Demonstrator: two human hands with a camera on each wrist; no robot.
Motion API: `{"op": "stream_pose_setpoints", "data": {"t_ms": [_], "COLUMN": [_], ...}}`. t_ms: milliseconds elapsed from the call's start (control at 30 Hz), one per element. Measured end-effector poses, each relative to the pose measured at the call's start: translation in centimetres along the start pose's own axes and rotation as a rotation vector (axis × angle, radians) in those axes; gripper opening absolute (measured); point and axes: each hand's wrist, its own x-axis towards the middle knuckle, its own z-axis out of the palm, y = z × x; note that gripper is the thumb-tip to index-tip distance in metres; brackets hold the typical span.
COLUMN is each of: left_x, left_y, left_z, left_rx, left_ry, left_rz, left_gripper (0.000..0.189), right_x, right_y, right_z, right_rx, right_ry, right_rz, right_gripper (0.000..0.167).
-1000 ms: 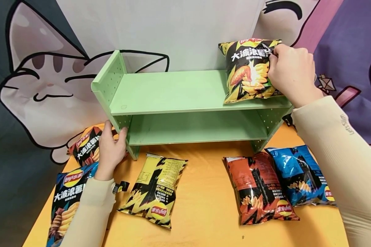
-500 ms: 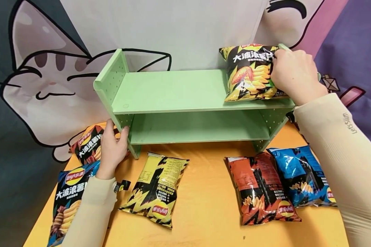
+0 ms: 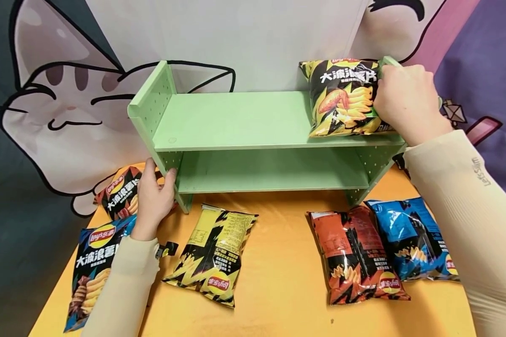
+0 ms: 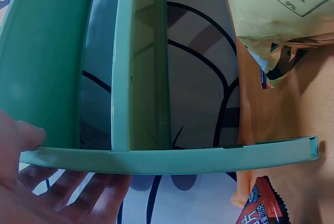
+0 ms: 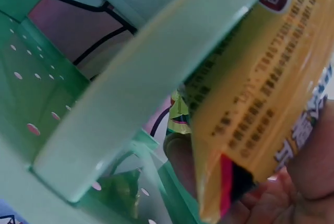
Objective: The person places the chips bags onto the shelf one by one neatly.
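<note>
A green two-tier shelf (image 3: 236, 121) stands on the table. My left hand (image 3: 155, 199) holds its left side panel; in the left wrist view the thumb lies inside the panel (image 4: 172, 161) and the fingers outside. At the right end of the top tier, my right hand (image 3: 409, 100) grips the right edge of a black-and-yellow potato chip bag (image 3: 341, 100). This bag is upright, its printed front facing me. From the right wrist view, the bag's yellow back (image 5: 250, 88) shows beside the green board, with fingers around its edge. The hand hides the bag's right edge in the head view.
A yellow chip bag (image 3: 215, 255) lies in front of the shelf. Red (image 3: 354, 257) and blue (image 3: 413, 238) bags lie at the right. On the left are a dark red bag (image 3: 120, 194) and a blue-black bag (image 3: 94, 271), partly behind the left arm. A cartoon-print backdrop (image 3: 253, 42) rises behind.
The right hand has shifted slightly right with the chip bag, and the top of the shelf's right panel now shows behind it. The left hand keeps its hold on the shelf.
</note>
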Motion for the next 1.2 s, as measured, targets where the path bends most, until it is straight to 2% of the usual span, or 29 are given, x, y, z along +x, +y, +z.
{"op": "stream_pose_setpoints", "data": {"t_ms": [167, 267, 367, 500, 867, 1033, 1200], "left_x": [0.1, 0.1, 0.2, 0.2, 0.3, 0.3, 0.3], "left_y": [0.0, 0.0, 0.0, -0.1, -0.1, -0.1, -0.2], "left_z": [0.1, 0.1, 0.1, 0.1, 0.1, 0.1, 0.0], "left_rx": [0.004, 0.005, 0.001, 0.003, 0.007, 0.01, 0.019], "left_ry": [0.0, 0.0, -0.002, 0.002, -0.001, -0.001, 0.004], "left_rz": [-0.008, -0.01, -0.01, -0.008, -0.012, -0.009, -0.007], "left_gripper": [0.047, 0.047, 0.047, 0.046, 0.047, 0.047, 0.047], "right_x": [-0.7, -1.2, -1.9, -2.9, -5.8, -8.1, -10.7], "right_y": [-0.1, -0.1, -0.2, -0.3, 0.1, 0.3, 0.2], "right_z": [0.3, 0.4, 0.2, 0.0, -0.4, -0.2, 0.6], "right_rx": [0.02, 0.037, 0.061, 0.081, 0.065, 0.061, 0.08], "right_ry": [0.138, 0.223, 0.251, 0.303, 0.512, 0.581, 0.604], "right_rz": [-0.044, -0.068, -0.058, -0.077, -0.223, -0.271, -0.277], "right_gripper": [0.024, 0.028, 0.039, 0.045, 0.042, 0.04, 0.039]}}
